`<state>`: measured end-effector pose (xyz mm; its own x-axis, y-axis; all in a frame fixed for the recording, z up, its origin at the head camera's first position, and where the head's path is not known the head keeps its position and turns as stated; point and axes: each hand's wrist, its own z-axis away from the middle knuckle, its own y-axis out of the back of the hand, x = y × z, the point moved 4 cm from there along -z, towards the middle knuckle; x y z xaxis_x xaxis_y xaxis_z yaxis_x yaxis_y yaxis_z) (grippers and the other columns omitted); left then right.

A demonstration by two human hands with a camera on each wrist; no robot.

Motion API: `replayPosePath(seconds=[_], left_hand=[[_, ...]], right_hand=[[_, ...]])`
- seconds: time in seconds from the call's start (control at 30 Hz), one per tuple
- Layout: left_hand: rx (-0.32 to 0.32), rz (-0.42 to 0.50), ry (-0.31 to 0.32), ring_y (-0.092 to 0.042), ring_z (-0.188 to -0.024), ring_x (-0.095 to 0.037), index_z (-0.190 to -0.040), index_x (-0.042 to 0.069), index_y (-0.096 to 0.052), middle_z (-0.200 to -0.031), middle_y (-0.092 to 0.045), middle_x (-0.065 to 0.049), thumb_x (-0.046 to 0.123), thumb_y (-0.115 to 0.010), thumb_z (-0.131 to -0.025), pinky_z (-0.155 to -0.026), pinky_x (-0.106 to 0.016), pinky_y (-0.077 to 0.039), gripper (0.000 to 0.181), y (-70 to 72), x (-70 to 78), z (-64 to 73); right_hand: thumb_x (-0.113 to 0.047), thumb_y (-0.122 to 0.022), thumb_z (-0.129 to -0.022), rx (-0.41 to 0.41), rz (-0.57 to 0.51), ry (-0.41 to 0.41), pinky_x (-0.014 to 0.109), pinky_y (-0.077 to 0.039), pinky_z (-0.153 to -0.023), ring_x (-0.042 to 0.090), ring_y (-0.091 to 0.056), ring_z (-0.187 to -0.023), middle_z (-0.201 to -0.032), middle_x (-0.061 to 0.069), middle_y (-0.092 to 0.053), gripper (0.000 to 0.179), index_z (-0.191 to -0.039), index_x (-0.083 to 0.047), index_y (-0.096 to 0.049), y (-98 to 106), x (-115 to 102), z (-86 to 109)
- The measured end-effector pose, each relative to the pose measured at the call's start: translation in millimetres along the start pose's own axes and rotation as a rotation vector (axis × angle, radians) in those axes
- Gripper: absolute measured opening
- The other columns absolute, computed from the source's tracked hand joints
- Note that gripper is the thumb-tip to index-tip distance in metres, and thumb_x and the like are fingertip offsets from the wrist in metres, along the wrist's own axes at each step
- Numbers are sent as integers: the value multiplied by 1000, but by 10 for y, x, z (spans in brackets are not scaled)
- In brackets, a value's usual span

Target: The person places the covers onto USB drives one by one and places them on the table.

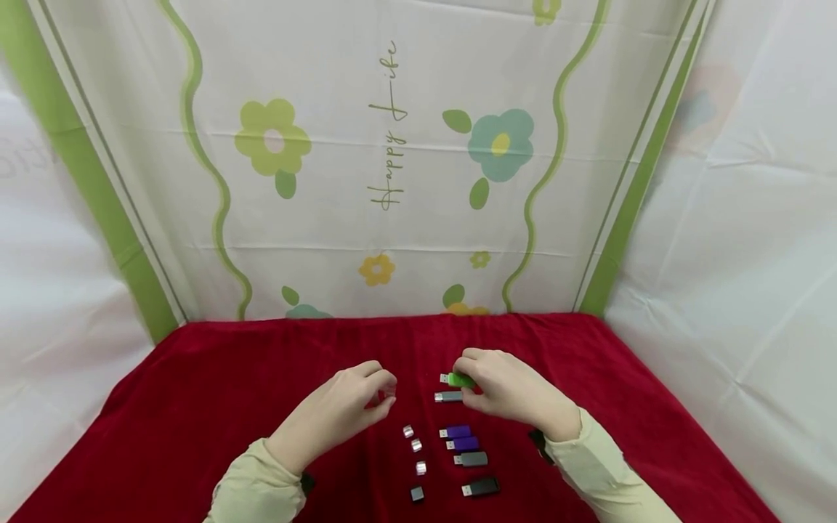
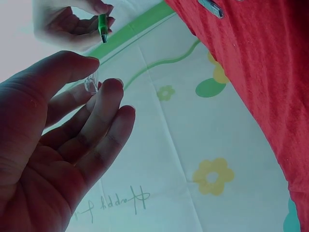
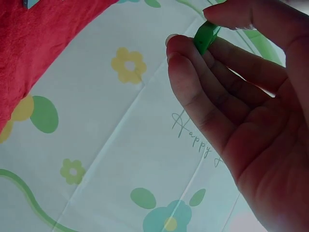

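Note:
Between thumb and fingers, my right hand (image 1: 513, 385) pinches a green USB stick (image 1: 461, 380), its metal plug bare and pointing left toward the other hand. My left hand (image 1: 340, 407) holds a small clear cap (image 2: 91, 83) between thumb and fingertips, best seen in the left wrist view. The two hands are apart, a short way above the red cloth. Just below the green stick in the head view lies a grey USB stick (image 1: 447, 397), partly behind the right hand's fingers. In the right wrist view the green stick's plug is hidden.
Two purple USB sticks (image 1: 458, 432), a grey one (image 1: 472, 459) and a black one (image 1: 482, 487) lie uncapped in a column on the red cloth (image 1: 261, 363). Left of them are three clear caps (image 1: 416, 445) and a dark cap (image 1: 417, 495). White printed curtains (image 1: 418, 181) surround the table.

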<state>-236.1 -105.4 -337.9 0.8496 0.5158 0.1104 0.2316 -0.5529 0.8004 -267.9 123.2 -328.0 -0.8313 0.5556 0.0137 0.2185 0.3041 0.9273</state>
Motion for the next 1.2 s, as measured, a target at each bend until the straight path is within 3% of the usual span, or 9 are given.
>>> replayPosePath(seconds=[0.47,1.2], left_hand=[[3,-65,-23,-58,-69,-7,-91,5,-64,-83,-57,0,-1,-80,-76,-63,-12,-47,22,3,27,-30],[-30,-70,-9,-57,-68,-6,-89,5,-64,-81,-56,-1,-2,-79,-76,-61,-12,-47,21,-67,13,1]], right_hand=[[-2,-73,-73,25,27,32,17,-38,-53,3,-38,-59,-72,-6,-48,18,-79,-12,-59,1,-26,4],[-1,-72,-74,13,35,41,18,-43,-58,5,-45,-63,-75,-5,-52,17,-80,-11,-61,-11,-32,-4]])
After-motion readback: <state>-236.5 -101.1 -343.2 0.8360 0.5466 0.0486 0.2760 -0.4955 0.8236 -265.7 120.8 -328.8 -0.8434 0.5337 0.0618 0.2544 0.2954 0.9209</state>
